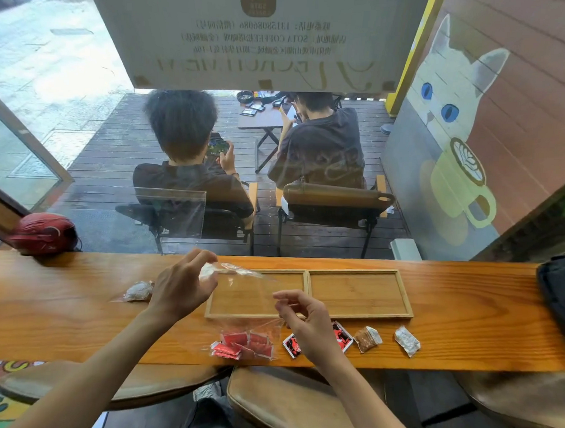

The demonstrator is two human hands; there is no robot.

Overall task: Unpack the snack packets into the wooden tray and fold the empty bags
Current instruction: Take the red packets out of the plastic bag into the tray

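A two-compartment wooden tray (407, 305) lies empty on the wooden counter (75, 321). Above its left compartment I hold a clear plastic bag (245, 285). My left hand (180, 288) pinches its upper left corner, where something white shows inside. My right hand (305, 323) pinches its lower right edge. Near the counter's front edge lies a second clear bag of red packets (248, 341). Beside it lie loose red-and-black packets (291, 345), partly hidden by my right wrist, then a brown packet (366, 339) and a white packet (406, 341). A small bag of white packets (138, 291) lies to the left.
A red helmet (42, 232) rests at the counter's far left and a black bag (559, 300) at its right end. A glass window stands right behind the counter; two people sit outside with their backs to me. Padded stools (285, 405) stand under the counter.
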